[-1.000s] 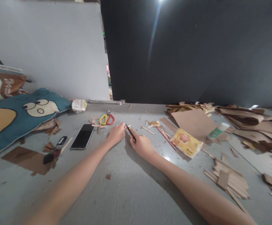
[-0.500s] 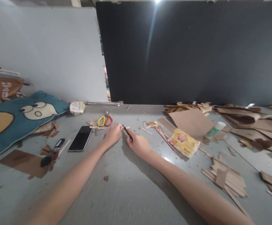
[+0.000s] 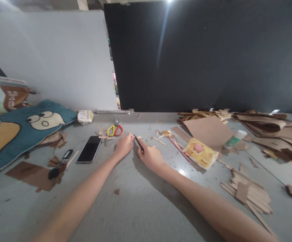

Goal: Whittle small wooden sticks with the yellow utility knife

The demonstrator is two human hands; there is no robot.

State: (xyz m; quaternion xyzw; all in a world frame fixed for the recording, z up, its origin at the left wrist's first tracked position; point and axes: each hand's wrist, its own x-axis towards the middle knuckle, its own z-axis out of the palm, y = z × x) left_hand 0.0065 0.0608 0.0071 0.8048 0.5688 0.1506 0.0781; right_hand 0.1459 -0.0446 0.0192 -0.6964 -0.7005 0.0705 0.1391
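Note:
My left hand (image 3: pixel 125 146) is closed in a pinch at the middle of the grey table. Its fingertips press on a narrow wooden stick (image 3: pixel 139 137), mostly hidden, whose pale end shows past them. Wrapped in my right hand (image 3: pixel 151 157) is a slim black tool that looks like a craft knife (image 3: pixel 140 146). The knife's tip points up and left, meeting the stick right beside my left fingertips. Scissors (image 3: pixel 115 129) with one yellow and one red handle lie just beyond my left hand, near several loose sticks (image 3: pixel 106 137).
A phone (image 3: pixel 89 149), keys (image 3: pixel 60 164) and a blue cushion (image 3: pixel 32 127) lie to the left. On the right are a yellow packet (image 3: pixel 201 153), a glue stick (image 3: pixel 235 139), brown card (image 3: pixel 208 129) and a pile of wooden sticks (image 3: pixel 249 191). Dark and white panels stand behind.
The view has shifted slightly, so the table's things appear a little farther right. Both hands keep their grip and stay close together, the knife still at the stick.

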